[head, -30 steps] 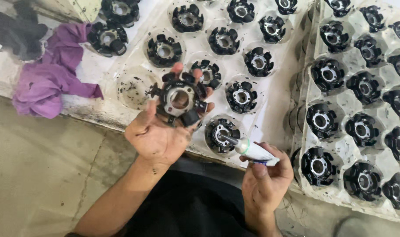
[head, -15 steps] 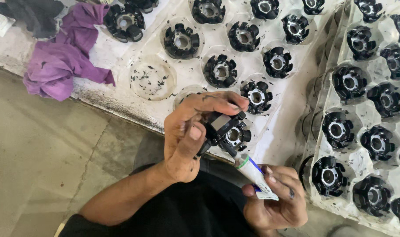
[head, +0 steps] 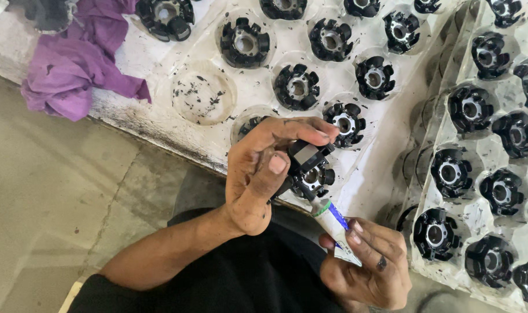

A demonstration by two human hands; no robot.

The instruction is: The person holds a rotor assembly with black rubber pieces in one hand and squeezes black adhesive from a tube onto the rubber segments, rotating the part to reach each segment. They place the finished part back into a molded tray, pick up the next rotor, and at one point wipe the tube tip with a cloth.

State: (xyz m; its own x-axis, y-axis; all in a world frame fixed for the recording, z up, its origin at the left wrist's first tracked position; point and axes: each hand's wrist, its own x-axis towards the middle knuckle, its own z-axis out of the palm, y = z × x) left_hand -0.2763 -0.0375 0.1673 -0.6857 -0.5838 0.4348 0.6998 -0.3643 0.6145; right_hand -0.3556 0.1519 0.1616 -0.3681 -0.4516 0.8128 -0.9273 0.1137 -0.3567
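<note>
The black round part (head: 310, 168) with little teeth around a shiny middle hole is up in the air, just in front of the white tray (head: 159, 64). The left hand (head: 261, 174) grasps it, with the fingers curled over its top and the thumb pressed on its side. The part is tipped on its edge.

The right hand (head: 365, 264) is lower down and holds one small white tube (head: 333, 223) with a green ring and a blue mark. The fingers are closed around the tube. The tip of the tube points up and touches the bottom of the black part.

On the white tray I can count about ten more black parts, each sitting in its own round cup. One cup (head: 203, 93) near the left hand has no part in it, only black crumbs. Another part (head: 249, 124) peeks out from behind the left hand.

To the right a second tray (head: 478, 214) of clear plastic leans beside the first. About ten black parts show in it, and some are cut off at the edge.

One purple cloth (head: 73, 72) lies crumpled at the left end of the white tray. Below the tray is a grey floor (head: 49, 197). The person wears black clothes.
</note>
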